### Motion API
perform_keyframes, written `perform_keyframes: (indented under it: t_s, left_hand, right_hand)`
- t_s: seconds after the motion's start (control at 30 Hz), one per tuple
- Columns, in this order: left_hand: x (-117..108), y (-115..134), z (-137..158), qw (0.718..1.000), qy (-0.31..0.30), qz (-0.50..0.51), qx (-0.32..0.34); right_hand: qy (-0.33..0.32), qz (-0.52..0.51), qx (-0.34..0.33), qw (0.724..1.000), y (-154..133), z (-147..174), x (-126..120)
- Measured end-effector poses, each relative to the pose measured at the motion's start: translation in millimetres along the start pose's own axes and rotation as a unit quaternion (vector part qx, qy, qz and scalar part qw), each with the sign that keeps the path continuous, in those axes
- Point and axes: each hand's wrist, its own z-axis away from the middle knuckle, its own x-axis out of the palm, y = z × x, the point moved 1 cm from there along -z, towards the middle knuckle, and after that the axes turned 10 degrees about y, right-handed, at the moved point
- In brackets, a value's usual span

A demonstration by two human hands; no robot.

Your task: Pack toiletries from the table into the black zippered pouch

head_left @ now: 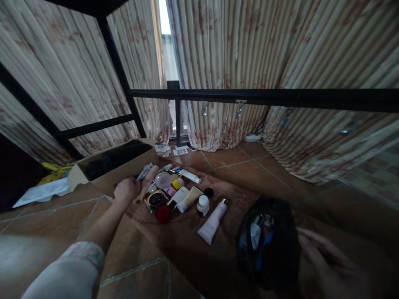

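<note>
My left hand (127,190) is closed round a slim grey printed tube (146,170) at the far left of a spread of cosmetics. Its exact kind is unclear. Beside it lie a beige tube (149,181), a round clear-lidded case (163,180), a black-and-gold compact (156,200) and a red round lid (162,214). Nearer the middle are a cream tube (190,198), a white-capped jar (203,205) and a pale pink tube (213,221). My right hand (330,261), dim and blurred, pinches the side of an open black pouch (285,249) with several items inside.
The cosmetics and pouch rest on a reddish-brown mat (177,245) over a tiled floor (137,249). A cardboard box (115,176) with dark contents stands behind my left hand. A black metal frame bar (249,97) crosses in front of floral curtains (230,54).
</note>
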Motion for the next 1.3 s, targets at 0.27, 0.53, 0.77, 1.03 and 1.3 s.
perform_keyframes:
  t_s: [0.27, 0.53, 0.77, 1.03, 1.3]
  left_hand:
    - [-54, 22, 32, 0.981, 0.155, 0.120, -0.016]
    - [-98, 108, 116, 0.885, 0.133, 0.447, -0.008]
    - [-76, 111, 127, 0.866, 0.038, 0.499, -0.026]
    - [-11, 60, 152, 0.958, -0.053, 0.281, -0.006]
    - [6, 77, 152, 0.978, -0.038, 0.176, 0.107]
  right_hand:
    - [0.055, -0.053, -0.010, 0.997, -7, -4, 1]
    - [0.059, -0.085, 0.010, 0.995, -19, -4, -1]
    - [0.072, -0.038, 0.066, 0.994, -17, -7, -15]
    - [0.055, 0.035, 0.111, 0.992, -17, -8, -17]
    - [0.041, 0.097, 0.065, 0.992, -10, -10, -9]
